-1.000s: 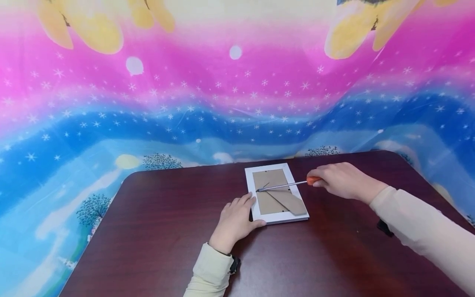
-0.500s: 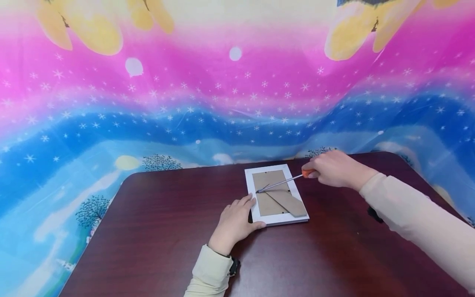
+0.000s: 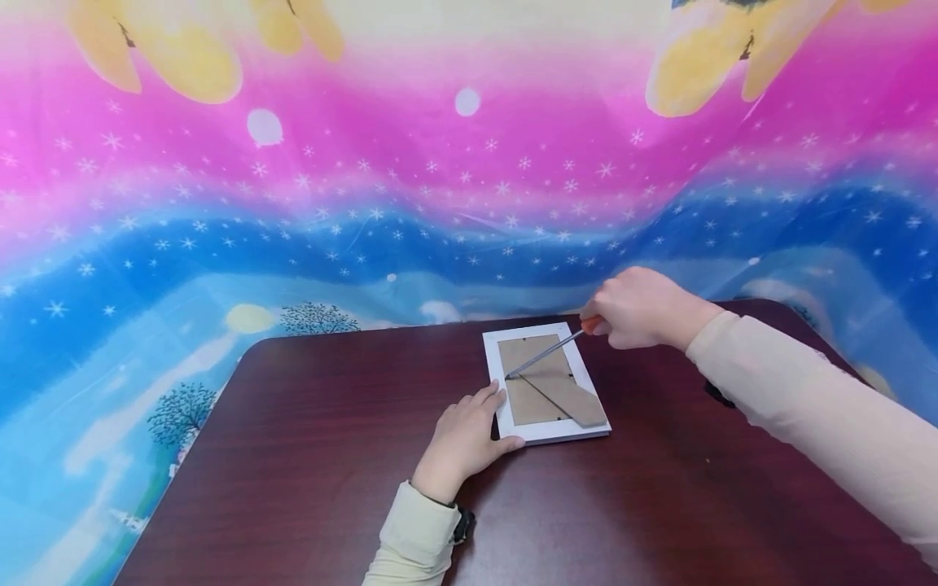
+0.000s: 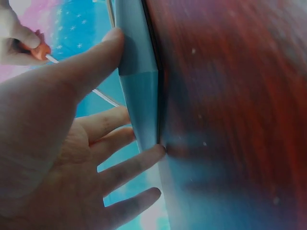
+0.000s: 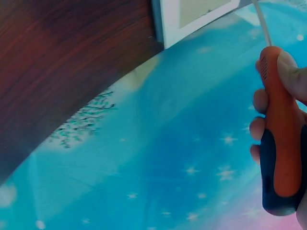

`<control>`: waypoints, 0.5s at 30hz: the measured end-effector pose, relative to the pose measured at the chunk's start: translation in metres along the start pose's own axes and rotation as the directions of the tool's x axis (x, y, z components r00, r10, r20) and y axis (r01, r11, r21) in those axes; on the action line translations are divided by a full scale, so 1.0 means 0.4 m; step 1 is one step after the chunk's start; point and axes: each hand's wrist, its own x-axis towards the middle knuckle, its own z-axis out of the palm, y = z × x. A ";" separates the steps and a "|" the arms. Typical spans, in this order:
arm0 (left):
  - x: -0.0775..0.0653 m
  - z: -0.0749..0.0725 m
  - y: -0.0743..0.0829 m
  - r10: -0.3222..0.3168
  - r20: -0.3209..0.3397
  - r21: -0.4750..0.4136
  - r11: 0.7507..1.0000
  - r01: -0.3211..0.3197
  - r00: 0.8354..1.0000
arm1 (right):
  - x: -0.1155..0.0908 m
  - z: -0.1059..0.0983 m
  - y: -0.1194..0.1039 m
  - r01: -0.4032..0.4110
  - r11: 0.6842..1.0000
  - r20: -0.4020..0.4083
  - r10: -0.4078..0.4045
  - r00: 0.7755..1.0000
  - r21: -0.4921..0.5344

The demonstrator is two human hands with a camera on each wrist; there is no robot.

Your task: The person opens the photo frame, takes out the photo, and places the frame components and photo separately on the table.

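Note:
A white picture frame (image 3: 538,435) lies face down on the table, its brown backing board (image 3: 528,407) and slanting easel stand (image 3: 572,399) upward. My left hand (image 3: 465,443) rests at its near left corner; fairly straight fingers touch the left edge, and the thumb touches the near edge. In my right hand (image 3: 648,309) is a screwdriver (image 3: 545,355), gripped by its orange and black handle (image 5: 283,134). Its metal shaft slants down to the left, with the tip at the backing's left edge. What lies right under the tip is too small to tell.
The dark red-brown wooden table (image 3: 315,456) has rounded far corners. Behind it and at its sides hangs a pink and blue snowflake-patterned cloth (image 3: 410,179). A black band (image 3: 463,525) is on the left wrist.
My right hand has moved up and left with the screwdriver, so the shaft stands steeper. The tip stays at the backing's left edge. My left hand and the frame stay put.

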 end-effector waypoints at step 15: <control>-0.002 0.001 0.010 -0.016 -0.009 0.051 0.999 0.017 1.000 | -0.053 0.077 0.033 -0.130 0.983 0.055 0.123 0.991 0.132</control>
